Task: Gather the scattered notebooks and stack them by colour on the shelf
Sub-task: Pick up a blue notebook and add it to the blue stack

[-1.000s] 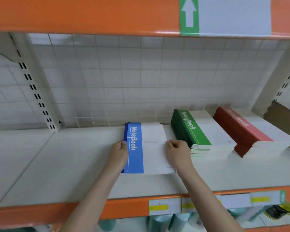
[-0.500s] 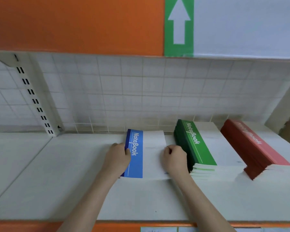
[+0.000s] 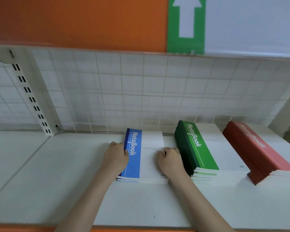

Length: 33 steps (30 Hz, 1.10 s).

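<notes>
A short stack of blue notebooks (image 3: 145, 156) lies on the white shelf (image 3: 57, 173), its far end close to the wire grid back. My left hand (image 3: 115, 156) grips its left spine edge with curled fingers. My right hand (image 3: 170, 160) grips the stack's right edge. To the right stand a taller green notebook stack (image 3: 201, 148) and, beyond it, a red notebook stack (image 3: 258, 148).
A white wire grid (image 3: 141, 91) backs the shelf, with a slotted upright (image 3: 32, 99) at the left. The orange beam of the shelf above (image 3: 74, 20) hangs overhead with a green arrow label (image 3: 185, 24). The shelf's orange front edge (image 3: 23, 229) runs along the bottom.
Both hands have pushed the blue stack deeper toward the grid back. The camera has moved closer and tilted, so the lower shelf level has left view.
</notes>
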Each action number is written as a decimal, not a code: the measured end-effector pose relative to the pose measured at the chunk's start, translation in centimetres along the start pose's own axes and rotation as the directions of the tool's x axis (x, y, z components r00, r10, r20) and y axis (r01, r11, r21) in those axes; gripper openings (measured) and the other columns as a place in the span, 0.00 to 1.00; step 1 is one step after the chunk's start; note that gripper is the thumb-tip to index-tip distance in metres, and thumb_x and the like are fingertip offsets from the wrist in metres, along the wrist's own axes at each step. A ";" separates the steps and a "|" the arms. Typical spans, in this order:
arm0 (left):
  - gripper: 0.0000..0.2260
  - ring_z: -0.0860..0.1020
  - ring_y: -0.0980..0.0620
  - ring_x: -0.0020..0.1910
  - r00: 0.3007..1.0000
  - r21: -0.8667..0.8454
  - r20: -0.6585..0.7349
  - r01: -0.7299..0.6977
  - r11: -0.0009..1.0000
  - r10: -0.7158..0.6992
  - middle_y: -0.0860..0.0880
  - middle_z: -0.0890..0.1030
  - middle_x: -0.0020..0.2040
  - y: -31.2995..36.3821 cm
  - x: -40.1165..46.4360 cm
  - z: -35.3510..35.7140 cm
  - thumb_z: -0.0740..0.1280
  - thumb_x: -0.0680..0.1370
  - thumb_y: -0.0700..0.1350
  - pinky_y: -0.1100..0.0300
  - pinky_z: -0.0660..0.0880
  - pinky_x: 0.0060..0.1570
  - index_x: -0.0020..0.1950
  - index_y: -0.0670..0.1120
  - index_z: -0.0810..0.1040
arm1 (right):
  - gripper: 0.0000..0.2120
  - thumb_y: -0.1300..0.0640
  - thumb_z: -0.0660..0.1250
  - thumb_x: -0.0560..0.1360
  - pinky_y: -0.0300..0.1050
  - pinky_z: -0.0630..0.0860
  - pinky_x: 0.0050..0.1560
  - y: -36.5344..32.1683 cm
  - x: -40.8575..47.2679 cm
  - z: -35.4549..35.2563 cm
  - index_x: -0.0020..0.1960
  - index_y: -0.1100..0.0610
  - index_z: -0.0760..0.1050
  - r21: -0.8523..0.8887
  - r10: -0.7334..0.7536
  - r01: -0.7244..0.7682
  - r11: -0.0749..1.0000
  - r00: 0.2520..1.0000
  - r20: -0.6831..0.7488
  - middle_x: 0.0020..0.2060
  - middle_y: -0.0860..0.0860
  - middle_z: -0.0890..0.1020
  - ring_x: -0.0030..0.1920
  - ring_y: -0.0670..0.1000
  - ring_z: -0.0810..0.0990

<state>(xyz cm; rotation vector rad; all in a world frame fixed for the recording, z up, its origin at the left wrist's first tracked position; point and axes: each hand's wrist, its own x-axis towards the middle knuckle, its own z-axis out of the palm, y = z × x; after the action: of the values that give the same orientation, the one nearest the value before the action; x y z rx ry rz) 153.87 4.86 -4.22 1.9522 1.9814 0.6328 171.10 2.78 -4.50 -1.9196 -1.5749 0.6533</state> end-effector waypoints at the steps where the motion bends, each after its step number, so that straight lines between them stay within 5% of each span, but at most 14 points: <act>1: 0.15 0.69 0.46 0.39 1.000 -0.013 0.004 -0.003 1.000 0.003 0.46 0.65 0.39 -0.1 0.0 0.0 0.58 0.80 0.40 0.59 0.64 0.38 0.33 0.44 0.61 | 0.13 0.56 0.57 0.80 0.44 0.66 0.54 0.0 0.0 0.0 0.40 0.60 0.71 -0.006 0.017 -0.017 1.000 1.000 0.019 0.50 0.62 0.77 0.63 0.58 0.68; 3: 0.16 0.69 0.46 0.38 1.000 -0.036 0.018 -0.004 0.999 0.004 0.46 0.65 0.39 -0.5 0.0 -0.1 0.58 0.80 0.41 0.59 0.62 0.37 0.32 0.44 0.60 | 0.18 0.48 0.60 0.79 0.44 0.69 0.59 0.0 0.0 0.1 0.56 0.64 0.71 -0.022 0.052 -0.051 0.998 0.997 0.050 0.60 0.61 0.72 0.62 0.57 0.70; 6: 0.18 0.65 0.50 0.32 0.997 -0.079 0.079 -0.010 0.997 0.016 0.47 0.65 0.34 -1.3 0.0 -0.2 0.59 0.80 0.45 0.58 0.59 0.32 0.32 0.43 0.60 | 0.43 0.35 0.66 0.71 0.49 0.70 0.64 -0.3 -0.4 -0.2 0.72 0.63 0.58 -0.067 0.084 -0.075 0.995 0.988 0.127 0.67 0.58 0.65 0.65 0.58 0.70; 9: 0.20 0.64 0.52 0.28 0.979 -0.140 0.199 -0.009 0.990 0.037 0.51 0.66 0.29 -2.0 -0.1 -0.7 0.64 0.78 0.55 0.60 0.59 0.29 0.33 0.45 0.63 | 0.57 0.30 0.70 0.62 0.47 0.65 0.67 -0.7 -1.0 -0.5 0.76 0.57 0.47 -0.120 0.047 -0.017 0.993 0.968 0.247 0.70 0.54 0.64 0.71 0.56 0.61; 12: 0.16 0.73 0.58 0.31 0.932 -0.139 0.349 -0.048 0.989 0.094 0.54 0.76 0.34 -2.1 -0.5 -1.6 0.69 0.72 0.60 0.67 0.66 0.29 0.37 0.50 0.72 | 0.63 0.32 0.74 0.59 0.49 0.63 0.67 -1.1 -1.4 -0.8 0.77 0.52 0.37 -0.200 0.025 0.054 0.978 0.928 0.373 0.73 0.53 0.59 0.74 0.57 0.53; 14: 0.15 0.76 0.59 0.40 0.890 -0.109 0.443 -0.066 0.992 0.108 0.53 0.77 0.43 -2.0 -0.6 -2.2 0.72 0.68 0.62 0.68 0.71 0.37 0.45 0.55 0.74 | 0.66 0.34 0.76 0.58 0.50 0.62 0.68 -1.4 -1.6 -1.0 0.76 0.50 0.31 -0.272 0.028 0.095 0.958 0.908 0.417 0.74 0.55 0.54 0.75 0.58 0.49; 18: 0.35 0.70 0.56 0.56 0.822 0.042 0.565 -0.112 0.993 0.069 0.52 0.68 0.56 -1.5 -1.2 -2.8 0.75 0.61 0.64 0.58 0.72 0.56 0.63 0.54 0.67 | 0.68 0.40 0.79 0.58 0.51 0.63 0.67 -1.9 -2.0 -0.9 0.75 0.51 0.28 -0.383 0.035 0.145 0.912 0.905 0.425 0.73 0.59 0.54 0.74 0.59 0.50; 25: 0.28 0.74 0.48 0.46 0.853 0.159 0.520 -0.130 0.979 0.029 0.49 0.64 0.53 -0.8 -1.8 -2.5 0.77 0.65 0.53 0.58 0.73 0.45 0.55 0.44 0.66 | 0.66 0.45 0.79 0.60 0.47 0.61 0.68 -1.5 -2.0 -0.8 0.76 0.54 0.31 -0.316 -0.009 0.132 0.940 0.931 0.365 0.70 0.56 0.60 0.73 0.59 0.51; 33: 0.30 0.74 0.52 0.50 0.889 0.068 0.451 -0.126 0.990 0.082 0.51 0.70 0.51 -1.8 -1.7 -2.4 0.78 0.61 0.55 0.55 0.75 0.52 0.56 0.48 0.69 | 0.67 0.46 0.80 0.59 0.45 0.60 0.67 -1.2 -2.5 -1.0 0.76 0.55 0.32 -0.240 -0.026 0.104 0.965 0.951 0.307 0.69 0.55 0.62 0.72 0.57 0.54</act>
<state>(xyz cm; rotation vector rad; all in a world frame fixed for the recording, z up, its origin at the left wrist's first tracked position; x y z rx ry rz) 151.20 2.99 -3.24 2.0418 1.6531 0.0886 170.46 0.36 -2.90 -2.0105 -1.9886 0.7781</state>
